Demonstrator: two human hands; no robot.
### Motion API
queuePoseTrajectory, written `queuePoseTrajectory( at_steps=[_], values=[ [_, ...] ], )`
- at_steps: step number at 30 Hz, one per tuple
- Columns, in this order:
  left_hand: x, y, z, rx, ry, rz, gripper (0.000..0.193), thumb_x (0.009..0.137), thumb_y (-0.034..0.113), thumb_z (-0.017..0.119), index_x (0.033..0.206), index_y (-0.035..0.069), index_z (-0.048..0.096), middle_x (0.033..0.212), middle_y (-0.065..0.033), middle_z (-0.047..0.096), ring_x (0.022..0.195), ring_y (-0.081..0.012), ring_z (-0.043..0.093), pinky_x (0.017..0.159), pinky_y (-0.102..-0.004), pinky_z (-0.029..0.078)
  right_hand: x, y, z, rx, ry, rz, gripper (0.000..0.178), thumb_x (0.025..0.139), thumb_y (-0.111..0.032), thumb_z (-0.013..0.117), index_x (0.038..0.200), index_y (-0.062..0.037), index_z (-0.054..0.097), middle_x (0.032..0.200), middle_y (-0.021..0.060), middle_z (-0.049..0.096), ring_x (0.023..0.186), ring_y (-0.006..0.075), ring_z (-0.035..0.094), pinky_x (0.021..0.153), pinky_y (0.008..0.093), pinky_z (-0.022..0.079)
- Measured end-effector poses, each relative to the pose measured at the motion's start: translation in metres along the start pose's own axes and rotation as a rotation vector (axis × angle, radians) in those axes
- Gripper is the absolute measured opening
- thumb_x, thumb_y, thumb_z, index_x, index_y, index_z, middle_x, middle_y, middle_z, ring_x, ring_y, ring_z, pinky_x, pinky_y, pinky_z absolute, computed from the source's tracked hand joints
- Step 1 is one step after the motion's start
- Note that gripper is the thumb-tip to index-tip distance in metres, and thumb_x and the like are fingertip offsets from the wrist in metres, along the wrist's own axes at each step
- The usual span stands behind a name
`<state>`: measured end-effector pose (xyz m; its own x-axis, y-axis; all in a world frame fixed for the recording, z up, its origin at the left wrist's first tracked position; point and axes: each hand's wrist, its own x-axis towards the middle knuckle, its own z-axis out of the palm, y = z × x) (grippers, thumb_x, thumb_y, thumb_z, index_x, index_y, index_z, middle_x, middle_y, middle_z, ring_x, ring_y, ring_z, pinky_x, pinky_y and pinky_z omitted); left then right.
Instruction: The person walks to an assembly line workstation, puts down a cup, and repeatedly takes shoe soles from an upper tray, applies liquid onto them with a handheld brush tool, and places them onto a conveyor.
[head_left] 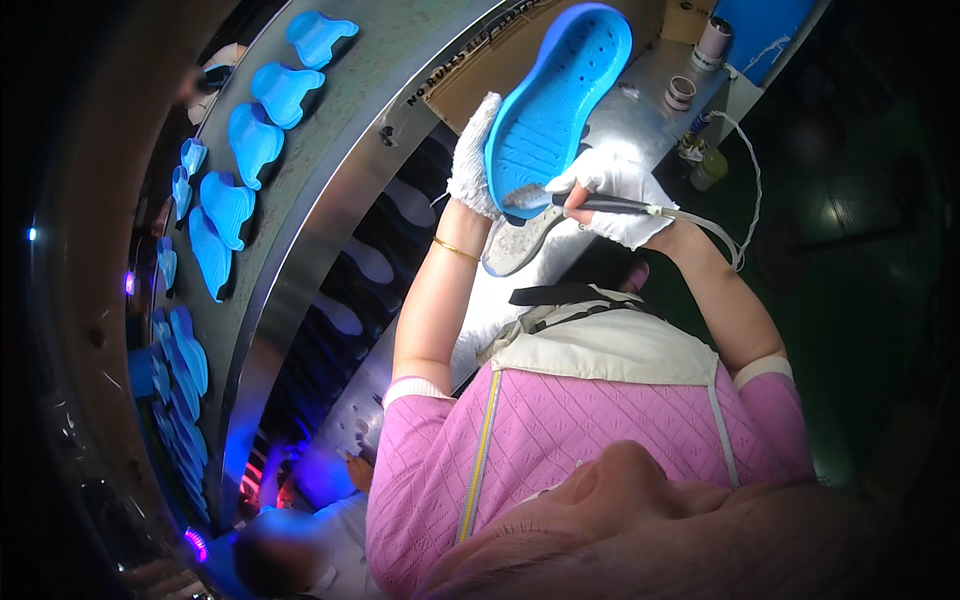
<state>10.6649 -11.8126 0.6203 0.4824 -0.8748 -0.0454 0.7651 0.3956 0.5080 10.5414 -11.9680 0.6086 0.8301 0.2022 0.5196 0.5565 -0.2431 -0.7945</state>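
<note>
My left hand (474, 160), in a white glove, grips a bright blue shoe sole (545, 110) by its left edge and holds it tilted up in front of me. Its hollow inner face, ridged and dotted with small holes, is toward me. In my gloved right hand (618, 190) is a glue brush (608, 204) with a dark handle. Its pale bristles rest against the sole's near end. A thin white hose (752, 170) runs off the handle's back. Just below the blue sole lies a greyish sole-shaped piece (522, 246), partly covered by it.
A conveyor belt (330, 110) on the left carries several blue soles (255, 145). Pale soles (370, 262) sit on a dark rack beneath it. Cardboard (500, 75) stands behind my left hand. A small tub (680, 92) and jar (710, 165) are at right. A co-worker (330, 540) is at lower left.
</note>
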Motion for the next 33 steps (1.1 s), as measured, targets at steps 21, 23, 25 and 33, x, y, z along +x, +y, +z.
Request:
queuePoseTrajectory(
  at_steps=[21, 23, 25, 33],
  values=[
    [0.028, -0.014, -0.006, 0.19, 0.211, -0.167, 0.053, 0.09, 0.045, 0.045, 0.119, 0.001, 0.048, 0.099, -0.0201, 0.06, 0.079, -0.0266, 0.063, 0.068, -0.0427, 0.055, 0.009, 0.008, -0.051, 0.458, 0.164, 0.473, 0.012, 0.072, 0.007, 0.066, 0.08, -0.0004, 0.061, 0.085, 0.0092, 0.064, 0.069, 0.0124, 0.061, 0.064, 0.0242, 0.05],
    [0.027, -0.023, -0.01, 0.019, 0.017, -0.21, 0.068, 0.087, 0.055, 0.04, 0.126, 0.0, 0.041, 0.112, -0.0248, 0.054, 0.094, -0.0375, 0.058, 0.079, -0.0518, 0.049, 0.012, 0.02, -0.07, 0.317, 0.319, 0.48, 0.013, 0.073, 0.003, 0.068, 0.085, -0.0012, 0.063, 0.08, 0.0072, 0.065, 0.065, 0.0109, 0.06, 0.06, 0.0232, 0.05],
    [0.024, -0.03, 0.0, -0.016, 0.013, -0.266, 0.082, 0.083, 0.065, 0.034, 0.132, -0.002, 0.035, 0.121, -0.0277, 0.048, 0.103, -0.046, 0.053, 0.083, -0.0555, 0.045, 0.011, 0.046, -0.105, 0.25, 0.558, 0.441, 0.011, 0.076, 0.0, 0.067, 0.087, -0.0031, 0.063, 0.083, 0.0066, 0.065, 0.069, 0.0102, 0.06, 0.064, 0.0215, 0.05],
    [0.012, -0.031, -0.01, 0.046, 0.112, 0.032, 0.067, 0.088, 0.054, 0.035, 0.126, -0.002, 0.04, 0.117, -0.0231, 0.052, 0.096, -0.0381, 0.058, 0.083, -0.0485, 0.05, -0.006, 0.025, -0.046, 0.118, 0.295, 0.314, 0.015, 0.073, 0.005, 0.064, 0.083, -0.003, 0.057, 0.084, 0.008, 0.064, 0.073, 0.0126, 0.061, 0.068, 0.0246, 0.048]
  ],
)
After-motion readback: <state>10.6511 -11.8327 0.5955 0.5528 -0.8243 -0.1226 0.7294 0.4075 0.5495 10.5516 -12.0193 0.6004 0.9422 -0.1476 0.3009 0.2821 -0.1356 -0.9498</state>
